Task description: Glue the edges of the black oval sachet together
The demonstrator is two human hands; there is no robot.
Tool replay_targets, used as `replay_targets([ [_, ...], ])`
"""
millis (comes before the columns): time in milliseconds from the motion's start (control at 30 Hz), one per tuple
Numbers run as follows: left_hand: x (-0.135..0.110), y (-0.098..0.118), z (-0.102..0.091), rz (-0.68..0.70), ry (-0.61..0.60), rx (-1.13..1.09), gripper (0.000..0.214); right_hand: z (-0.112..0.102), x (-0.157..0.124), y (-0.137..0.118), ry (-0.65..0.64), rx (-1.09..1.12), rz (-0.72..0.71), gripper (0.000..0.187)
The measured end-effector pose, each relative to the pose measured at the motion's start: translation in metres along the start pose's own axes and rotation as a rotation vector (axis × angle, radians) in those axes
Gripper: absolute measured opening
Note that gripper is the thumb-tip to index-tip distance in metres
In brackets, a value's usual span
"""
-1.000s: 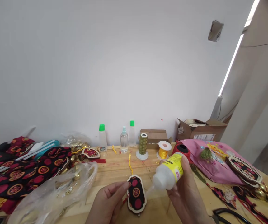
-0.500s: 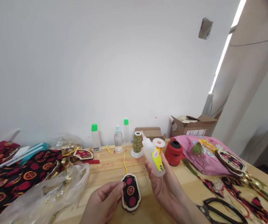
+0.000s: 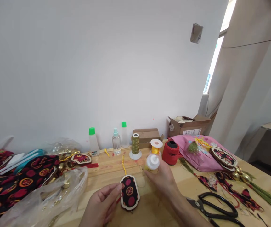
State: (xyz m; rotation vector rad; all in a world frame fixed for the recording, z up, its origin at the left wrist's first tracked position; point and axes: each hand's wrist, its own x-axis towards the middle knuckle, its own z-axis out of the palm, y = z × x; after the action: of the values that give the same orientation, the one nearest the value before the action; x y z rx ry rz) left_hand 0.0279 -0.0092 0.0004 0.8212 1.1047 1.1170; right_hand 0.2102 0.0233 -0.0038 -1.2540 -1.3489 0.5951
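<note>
My left hand (image 3: pixel 101 201) pinches the left edge of a small oval wooden piece covered in black fabric with red dots (image 3: pixel 129 192), which lies on the wooden table (image 3: pixel 170 189). My right hand (image 3: pixel 162 179) grips a white glue bottle with a yellow label (image 3: pixel 152 162), its base turned toward the camera, just above the table to the right of the oval piece. A short yellow cord (image 3: pixel 124 164) lies behind the oval piece.
Along the wall stand green-capped bottles (image 3: pixel 92 145), a clear spray bottle (image 3: pixel 116 145), an olive thread spool (image 3: pixel 135 145), a yellow spool (image 3: pixel 156 146) and a red spool (image 3: pixel 170 153). Black scissors (image 3: pixel 217 208) lie at right, a plastic bag (image 3: pixel 43 195) and patterned fabric (image 3: pixel 14 183) at left.
My right hand has tipped the glue bottle from nozzle-up to pointing away and lowered it toward the table behind the oval piece. My left hand stays on the oval piece. The view shifted right.
</note>
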Motion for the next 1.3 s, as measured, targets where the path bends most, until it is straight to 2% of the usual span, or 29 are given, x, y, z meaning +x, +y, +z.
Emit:
replay_targets([
  [33, 0.000, -0.001, 0.000, 0.006, 0.002, 0.014, 0.036, 0.001, 0.000, 0.007, 0.016, -0.130, -0.015, 0.024],
  [100, -0.001, -0.001, 0.001, 0.006, 0.009, 0.041, 0.038, 0.002, 0.002, 0.019, 0.012, -0.249, 0.009, 0.021],
  [200, -0.002, 0.000, 0.002, -0.001, 0.015, 0.055, 0.038, 0.002, 0.005, 0.027, -0.002, -0.248, 0.035, 0.023],
  [300, 0.000, 0.000, 0.001, 0.024, 0.029, 0.055, 0.039, -0.003, 0.007, 0.020, 0.013, -0.202, 0.038, 0.043],
  [367, 0.001, 0.000, 0.000, 0.047, 0.051, 0.049, 0.042, -0.006, 0.005, 0.008, 0.121, -0.133, 0.006, 0.052],
  [400, 0.001, 0.000, -0.001, 0.057, 0.065, 0.043, 0.042, -0.008, 0.002, 0.001, 0.199, -0.096, -0.034, 0.049],
  [467, 0.001, 0.001, -0.001, 0.076, 0.092, 0.035, 0.041, -0.008, -0.006, -0.012, 0.303, -0.063, -0.175, 0.028],
  [533, 0.000, 0.001, 0.000, 0.103, 0.120, 0.040, 0.037, -0.003, -0.015, -0.022, 0.222, -0.072, -0.342, 0.006],
  [600, -0.001, 0.001, 0.001, 0.128, 0.136, 0.062, 0.033, 0.006, -0.024, -0.027, 0.019, -0.079, -0.423, 0.006],
  [667, -0.001, -0.001, 0.001, 0.142, 0.133, 0.096, 0.030, 0.015, -0.030, -0.029, -0.150, -0.050, -0.393, 0.008],
  [733, 0.000, -0.005, -0.001, 0.153, 0.125, 0.124, 0.028, 0.023, -0.034, -0.029, -0.224, -0.005, -0.330, 0.010],
  [1000, -0.002, -0.005, 0.005, 0.166, 0.027, 0.171, 0.025, 0.026, -0.037, -0.026, -0.220, 0.025, -0.275, 0.011],
  [1167, -0.005, -0.003, 0.007, 0.173, 0.061, 0.200, 0.025, 0.028, -0.037, -0.024, -0.207, 0.004, -0.297, 0.011],
  [1300, -0.003, -0.004, 0.005, 0.201, 0.032, 0.217, 0.023, 0.028, -0.038, -0.025, -0.175, -0.020, -0.344, 0.011],
])
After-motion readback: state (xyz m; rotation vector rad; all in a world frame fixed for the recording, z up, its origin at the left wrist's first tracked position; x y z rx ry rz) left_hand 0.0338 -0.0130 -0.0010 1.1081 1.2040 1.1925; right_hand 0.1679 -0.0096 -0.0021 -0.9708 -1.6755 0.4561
